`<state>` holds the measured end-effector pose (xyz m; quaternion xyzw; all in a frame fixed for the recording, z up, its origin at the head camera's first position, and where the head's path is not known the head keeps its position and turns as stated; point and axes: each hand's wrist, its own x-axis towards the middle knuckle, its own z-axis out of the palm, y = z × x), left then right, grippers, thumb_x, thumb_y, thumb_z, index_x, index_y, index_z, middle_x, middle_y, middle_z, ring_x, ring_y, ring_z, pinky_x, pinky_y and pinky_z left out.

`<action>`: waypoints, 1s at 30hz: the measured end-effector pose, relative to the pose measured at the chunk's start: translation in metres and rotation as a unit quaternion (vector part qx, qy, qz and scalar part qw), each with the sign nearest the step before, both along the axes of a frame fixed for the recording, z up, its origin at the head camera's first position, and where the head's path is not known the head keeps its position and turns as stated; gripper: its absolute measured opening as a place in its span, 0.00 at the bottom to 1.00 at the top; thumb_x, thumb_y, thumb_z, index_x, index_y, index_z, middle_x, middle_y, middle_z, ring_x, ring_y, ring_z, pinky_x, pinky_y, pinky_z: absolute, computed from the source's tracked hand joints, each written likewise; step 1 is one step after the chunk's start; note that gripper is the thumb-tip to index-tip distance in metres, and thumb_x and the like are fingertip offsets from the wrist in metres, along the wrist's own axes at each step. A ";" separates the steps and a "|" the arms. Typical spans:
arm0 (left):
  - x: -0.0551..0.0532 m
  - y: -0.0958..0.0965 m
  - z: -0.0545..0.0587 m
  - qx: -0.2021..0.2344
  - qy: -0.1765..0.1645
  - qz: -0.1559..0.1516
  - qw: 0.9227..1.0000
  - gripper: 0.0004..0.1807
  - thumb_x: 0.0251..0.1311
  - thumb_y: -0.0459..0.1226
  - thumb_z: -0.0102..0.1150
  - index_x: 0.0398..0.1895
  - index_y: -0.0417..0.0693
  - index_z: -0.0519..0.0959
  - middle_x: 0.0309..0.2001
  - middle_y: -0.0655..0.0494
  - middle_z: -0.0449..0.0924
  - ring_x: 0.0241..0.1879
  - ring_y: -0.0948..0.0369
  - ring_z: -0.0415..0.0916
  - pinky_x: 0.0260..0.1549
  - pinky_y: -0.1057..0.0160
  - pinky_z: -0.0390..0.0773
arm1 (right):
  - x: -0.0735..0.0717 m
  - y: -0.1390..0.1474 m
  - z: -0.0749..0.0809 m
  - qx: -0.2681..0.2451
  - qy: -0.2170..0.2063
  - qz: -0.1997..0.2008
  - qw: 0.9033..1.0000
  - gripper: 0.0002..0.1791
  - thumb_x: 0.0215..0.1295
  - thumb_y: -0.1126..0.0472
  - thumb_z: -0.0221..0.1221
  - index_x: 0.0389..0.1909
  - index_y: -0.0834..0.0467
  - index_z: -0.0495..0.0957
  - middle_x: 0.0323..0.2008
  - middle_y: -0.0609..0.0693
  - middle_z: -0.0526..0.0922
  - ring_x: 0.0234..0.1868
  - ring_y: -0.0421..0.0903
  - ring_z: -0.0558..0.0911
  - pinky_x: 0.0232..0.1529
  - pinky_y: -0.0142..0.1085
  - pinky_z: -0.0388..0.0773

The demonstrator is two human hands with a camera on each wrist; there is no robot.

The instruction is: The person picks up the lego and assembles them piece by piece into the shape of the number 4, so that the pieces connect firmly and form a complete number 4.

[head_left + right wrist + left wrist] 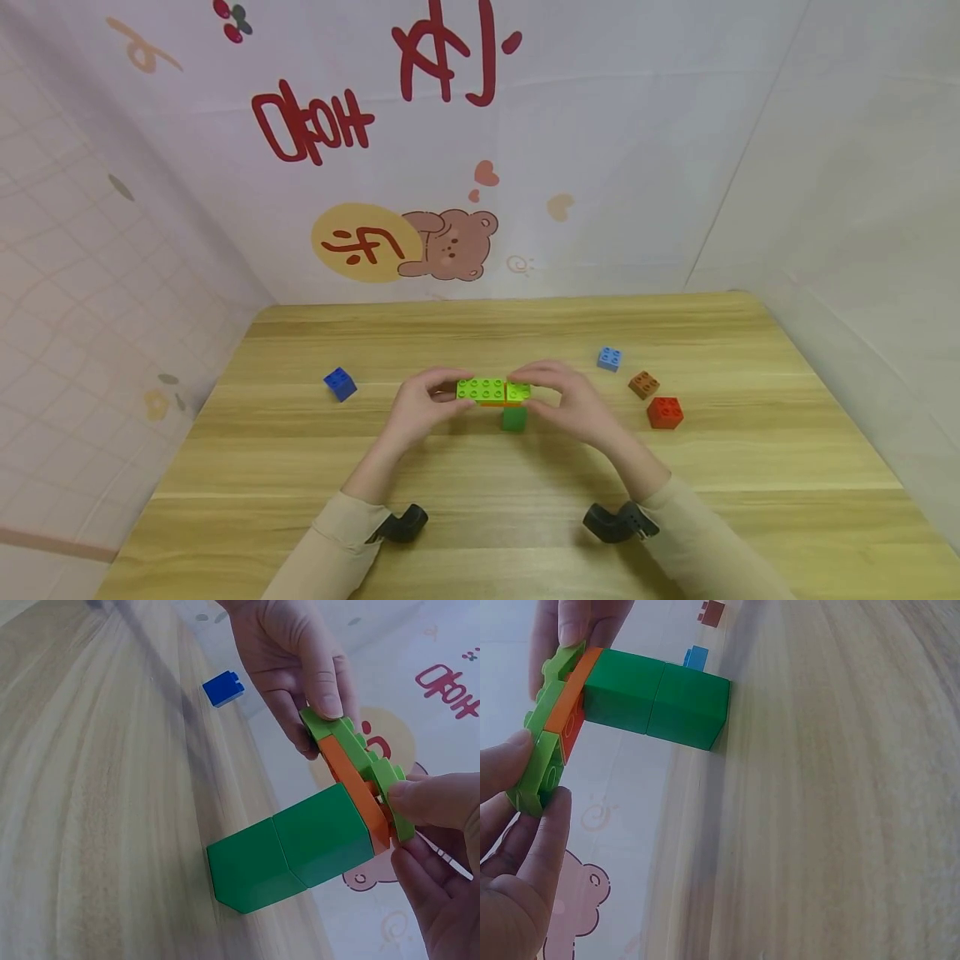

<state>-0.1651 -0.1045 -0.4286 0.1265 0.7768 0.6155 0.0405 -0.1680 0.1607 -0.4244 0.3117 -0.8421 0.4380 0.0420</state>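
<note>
A stack of two green blocks (pixel 656 701) stands upright on the table, with an orange brick (pixel 352 791) across its top. A long light green brick (pixel 480 390) lies on the orange one and juts out to the left. My left hand (pixel 418 410) pinches that overhanging end between thumb and fingers. Beside it is a shorter light green brick (pixel 519 391), pinched by my right hand (pixel 573 407). In the right wrist view this shorter brick tilts, with a small gap between it and the orange brick.
On the left of the wooden table (pixel 300 467) lies a dark blue brick (pixel 341 383). To the right are a light blue brick (pixel 610 358), a brown brick (pixel 644 384) and a red brick (pixel 665 412). A printed white cloth (pixel 615 150) hangs behind the table.
</note>
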 end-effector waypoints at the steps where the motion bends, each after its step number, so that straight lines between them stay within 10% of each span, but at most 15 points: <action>1: 0.000 0.000 0.000 0.000 0.001 -0.001 1.000 0.21 0.53 0.27 0.72 0.52 0.38 0.83 0.49 0.46 0.81 0.46 0.51 0.82 0.43 0.64 0.82 | 0.000 0.000 0.000 0.002 0.001 0.001 1.000 0.21 0.59 0.69 0.68 0.55 0.55 0.83 0.54 0.47 0.82 0.58 0.48 0.77 0.60 0.50 0.73; 30: -0.001 0.001 -0.001 0.004 0.000 -0.002 1.000 0.20 0.53 0.27 0.72 0.51 0.40 0.84 0.49 0.46 0.81 0.46 0.48 0.82 0.42 0.65 0.83 | -0.002 -0.003 0.003 0.011 -0.011 0.005 1.000 0.19 0.62 0.68 0.67 0.55 0.56 0.83 0.54 0.48 0.82 0.58 0.49 0.77 0.60 0.49 0.74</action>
